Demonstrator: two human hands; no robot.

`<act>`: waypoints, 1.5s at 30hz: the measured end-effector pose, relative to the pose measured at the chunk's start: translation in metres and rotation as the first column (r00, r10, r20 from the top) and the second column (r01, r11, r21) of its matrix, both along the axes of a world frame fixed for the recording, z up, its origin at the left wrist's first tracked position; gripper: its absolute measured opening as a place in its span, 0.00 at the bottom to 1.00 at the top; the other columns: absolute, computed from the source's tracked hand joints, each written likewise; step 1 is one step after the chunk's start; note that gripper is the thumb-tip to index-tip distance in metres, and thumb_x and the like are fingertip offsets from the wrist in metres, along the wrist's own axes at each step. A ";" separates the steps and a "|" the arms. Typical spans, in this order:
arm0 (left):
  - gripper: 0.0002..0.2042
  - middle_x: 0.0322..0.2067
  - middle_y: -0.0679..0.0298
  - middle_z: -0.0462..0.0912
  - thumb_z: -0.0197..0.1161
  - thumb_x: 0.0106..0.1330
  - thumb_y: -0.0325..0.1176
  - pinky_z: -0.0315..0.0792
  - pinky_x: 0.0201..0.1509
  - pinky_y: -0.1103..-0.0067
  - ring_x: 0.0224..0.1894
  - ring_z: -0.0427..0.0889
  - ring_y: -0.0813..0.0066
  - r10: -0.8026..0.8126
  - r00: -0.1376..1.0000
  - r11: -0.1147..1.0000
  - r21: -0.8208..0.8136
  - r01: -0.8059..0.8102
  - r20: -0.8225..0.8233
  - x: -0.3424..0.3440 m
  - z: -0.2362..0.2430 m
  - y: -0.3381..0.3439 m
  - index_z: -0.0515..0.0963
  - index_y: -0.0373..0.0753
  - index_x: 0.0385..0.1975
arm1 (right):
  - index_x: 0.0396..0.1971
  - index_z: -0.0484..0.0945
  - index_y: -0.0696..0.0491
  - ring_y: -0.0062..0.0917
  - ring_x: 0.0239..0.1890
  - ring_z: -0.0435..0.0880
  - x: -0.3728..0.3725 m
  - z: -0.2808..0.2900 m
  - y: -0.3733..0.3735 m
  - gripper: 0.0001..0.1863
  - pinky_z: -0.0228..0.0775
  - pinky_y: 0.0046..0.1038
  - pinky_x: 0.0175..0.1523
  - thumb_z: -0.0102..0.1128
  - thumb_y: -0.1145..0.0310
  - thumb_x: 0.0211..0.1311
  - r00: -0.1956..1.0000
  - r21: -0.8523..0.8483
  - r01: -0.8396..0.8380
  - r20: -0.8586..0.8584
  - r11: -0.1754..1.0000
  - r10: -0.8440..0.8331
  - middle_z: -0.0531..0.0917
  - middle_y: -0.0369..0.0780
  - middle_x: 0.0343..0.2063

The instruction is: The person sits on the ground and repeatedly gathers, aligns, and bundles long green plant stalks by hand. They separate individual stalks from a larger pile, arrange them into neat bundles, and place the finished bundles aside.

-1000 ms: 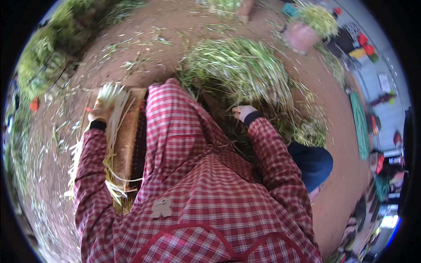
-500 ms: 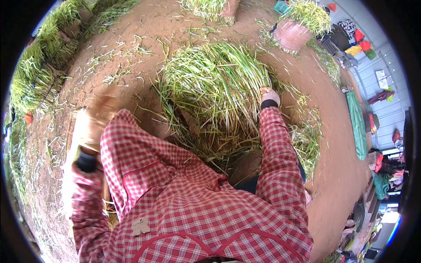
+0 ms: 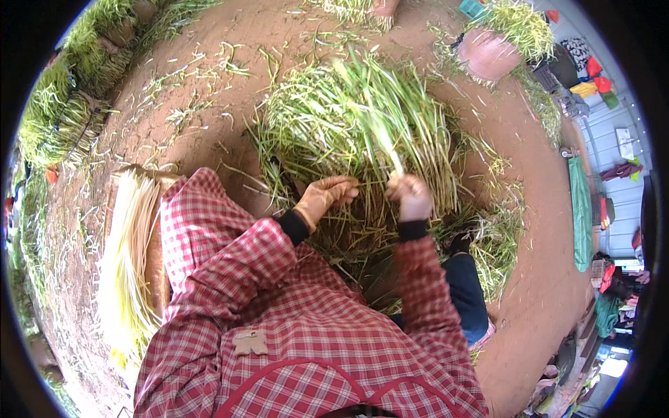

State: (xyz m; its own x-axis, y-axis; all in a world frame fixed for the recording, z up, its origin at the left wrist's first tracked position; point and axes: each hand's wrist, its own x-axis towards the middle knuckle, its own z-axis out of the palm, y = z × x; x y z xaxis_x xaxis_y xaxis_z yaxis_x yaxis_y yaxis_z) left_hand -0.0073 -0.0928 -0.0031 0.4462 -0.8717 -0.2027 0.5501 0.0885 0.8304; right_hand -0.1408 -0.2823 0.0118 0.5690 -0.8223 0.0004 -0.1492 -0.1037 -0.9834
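Observation:
In front of me lies a large heap of green leafy stalks (image 3: 313, 115), their pale ends toward me. My right hand (image 3: 411, 196), gloved, is closed round the pale lower end of a bunch of leafy stalks (image 3: 378, 132), whose green tops point away over the heap. Close by on its left is my left hand (image 3: 327, 198), also gloved, fingers pinched together at the heap's near edge. What the left fingers hold, if anything, I cannot make out. Beside my left knee, cleaned pale-yellow stalks (image 3: 132, 237) lie lined up in a shallow brown tray (image 3: 159, 272).
Bundled green stalks (image 3: 66, 125) are stacked at the far left. Farther bundles, one in a pink wrap (image 3: 490, 54), stand at the back. Loose scraps litter the brown ground (image 3: 202, 83). A green sheet (image 3: 580, 212) and hung items line the metal wall (image 3: 617, 150) on the right.
My left hand has swung from beside the tray to the heap's near edge. The right hand has come nearer and leftward from the heap's right side, with leafy stalks in it.

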 end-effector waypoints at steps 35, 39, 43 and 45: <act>0.10 0.40 0.59 0.84 0.63 0.62 0.27 0.74 0.48 0.79 0.45 0.82 0.71 0.406 0.913 0.900 0.161 -0.405 0.025 0.019 -0.007 0.026 0.78 0.33 0.42 | 0.41 0.78 0.61 0.22 0.32 0.81 -0.007 -0.040 0.122 0.13 0.74 0.22 0.37 0.59 0.67 0.63 0.975 0.717 -0.106 0.210 0.689 -0.068 0.83 0.41 0.35; 0.11 0.38 0.63 0.84 0.62 0.62 0.28 0.72 0.45 0.83 0.44 0.82 0.74 0.252 0.951 0.968 0.054 -0.246 -0.178 0.029 -0.009 0.025 0.79 0.37 0.44 | 0.48 0.74 0.62 0.25 0.40 0.81 -0.013 -0.029 0.115 0.19 0.73 0.26 0.46 0.51 0.62 0.68 0.927 0.854 -0.359 0.281 0.376 0.248 0.82 0.43 0.40; 0.13 0.46 0.63 0.81 0.58 0.67 0.37 0.76 0.45 0.77 0.38 0.81 0.74 0.138 0.950 0.990 0.004 -0.142 -0.280 0.021 -0.016 0.024 0.76 0.36 0.46 | 0.50 0.73 0.62 0.25 0.41 0.80 0.006 -0.032 0.103 0.19 0.71 0.25 0.48 0.52 0.63 0.67 0.901 0.695 -0.434 0.332 0.573 0.280 0.82 0.43 0.43; 0.14 0.44 0.63 0.81 0.57 0.67 0.39 0.76 0.43 0.76 0.37 0.80 0.73 0.193 0.923 0.981 0.082 -0.176 -0.333 0.012 -0.018 0.023 0.75 0.37 0.47 | 0.43 0.76 0.62 0.23 0.37 0.81 0.011 -0.037 0.101 0.14 0.72 0.23 0.44 0.55 0.66 0.65 0.920 0.545 -0.390 0.274 0.742 0.281 0.83 0.43 0.39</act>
State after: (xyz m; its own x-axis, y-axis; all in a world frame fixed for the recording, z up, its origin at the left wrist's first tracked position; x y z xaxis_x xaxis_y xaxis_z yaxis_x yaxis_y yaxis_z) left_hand 0.0047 -0.0698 -0.0211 0.4956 -0.7654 -0.4106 0.7765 0.1787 0.6042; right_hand -0.1294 -0.1815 -0.0255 0.8437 -0.4506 -0.2918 -0.0474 0.4790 -0.8766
